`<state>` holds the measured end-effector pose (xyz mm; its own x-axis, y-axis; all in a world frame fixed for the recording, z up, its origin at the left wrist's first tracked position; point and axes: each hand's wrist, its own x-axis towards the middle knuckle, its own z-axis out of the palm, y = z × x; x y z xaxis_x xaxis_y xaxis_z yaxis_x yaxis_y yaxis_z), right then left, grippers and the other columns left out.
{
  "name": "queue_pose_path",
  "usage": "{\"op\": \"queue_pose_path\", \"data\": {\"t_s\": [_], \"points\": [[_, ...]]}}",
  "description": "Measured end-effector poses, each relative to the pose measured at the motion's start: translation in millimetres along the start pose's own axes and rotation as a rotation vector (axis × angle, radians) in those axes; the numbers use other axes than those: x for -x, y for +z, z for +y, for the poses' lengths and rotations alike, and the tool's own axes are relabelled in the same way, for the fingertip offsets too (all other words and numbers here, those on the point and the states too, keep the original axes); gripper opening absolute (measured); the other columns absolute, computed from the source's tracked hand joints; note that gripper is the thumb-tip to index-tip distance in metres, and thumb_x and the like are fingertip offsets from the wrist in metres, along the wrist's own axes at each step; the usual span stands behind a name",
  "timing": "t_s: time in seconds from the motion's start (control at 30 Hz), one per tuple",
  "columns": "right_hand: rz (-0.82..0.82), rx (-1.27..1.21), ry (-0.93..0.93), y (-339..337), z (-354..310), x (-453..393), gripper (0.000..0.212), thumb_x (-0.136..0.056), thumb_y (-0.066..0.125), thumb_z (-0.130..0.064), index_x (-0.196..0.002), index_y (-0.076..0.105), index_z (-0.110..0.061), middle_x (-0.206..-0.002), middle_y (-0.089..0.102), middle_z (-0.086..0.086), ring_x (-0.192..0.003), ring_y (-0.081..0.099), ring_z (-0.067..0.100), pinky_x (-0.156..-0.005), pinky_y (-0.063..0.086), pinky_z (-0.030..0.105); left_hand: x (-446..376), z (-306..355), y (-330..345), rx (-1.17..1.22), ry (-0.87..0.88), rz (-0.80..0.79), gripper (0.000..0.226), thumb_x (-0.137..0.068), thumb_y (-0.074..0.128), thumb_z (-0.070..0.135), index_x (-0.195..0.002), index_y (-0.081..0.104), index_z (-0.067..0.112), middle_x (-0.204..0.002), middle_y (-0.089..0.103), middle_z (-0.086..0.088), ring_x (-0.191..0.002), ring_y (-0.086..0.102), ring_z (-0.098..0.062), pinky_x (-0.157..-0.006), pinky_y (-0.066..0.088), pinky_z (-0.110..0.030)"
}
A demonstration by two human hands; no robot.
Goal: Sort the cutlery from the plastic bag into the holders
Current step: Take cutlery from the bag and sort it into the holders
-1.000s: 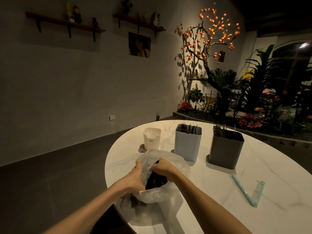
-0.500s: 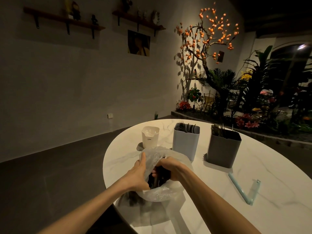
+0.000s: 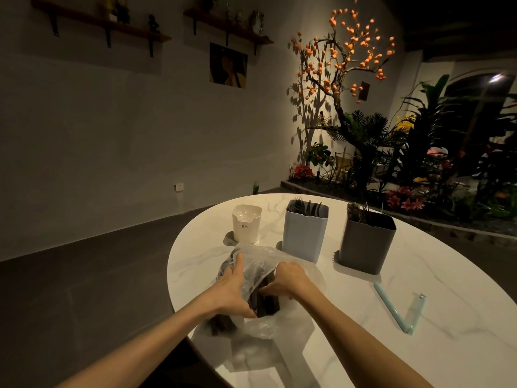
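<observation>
Head view: left hand (image 3: 233, 287) grips the bag (image 3: 263, 264) mouth, right hand (image 3: 285, 278) fingers inside, grip unclear; pin bag, pinch one dark piece, lift toward holders behind bag.

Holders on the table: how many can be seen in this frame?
3, in a row beyond the plastic bag: a white holder farthest left, a light blue holder in the middle, and a dark grey holder on the right. None appears hidden.
</observation>
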<state>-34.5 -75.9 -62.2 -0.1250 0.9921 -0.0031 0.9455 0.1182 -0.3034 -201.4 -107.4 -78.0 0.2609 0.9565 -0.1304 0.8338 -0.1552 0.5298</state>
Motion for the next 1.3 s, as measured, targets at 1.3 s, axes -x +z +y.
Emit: {"op": "queue_pose_path", "data": {"t_s": [1.3], "points": [[-0.096,-0.488,0.224,-13,8,-20,0.018,-0.097,0.050,-0.009,-0.108,0.063,-0.003,-0.104,0.069,0.018,-0.087,0.072,0.028,-0.074,0.063,0.037,-7,13,-7,0.110,0.002,0.060,0.138,-0.071,0.084,0.034,-0.153,-0.027,0.034,-0.168,0.000,-0.003,-0.153,0.012,-0.032,-0.119,0.032,-0.051]]}}
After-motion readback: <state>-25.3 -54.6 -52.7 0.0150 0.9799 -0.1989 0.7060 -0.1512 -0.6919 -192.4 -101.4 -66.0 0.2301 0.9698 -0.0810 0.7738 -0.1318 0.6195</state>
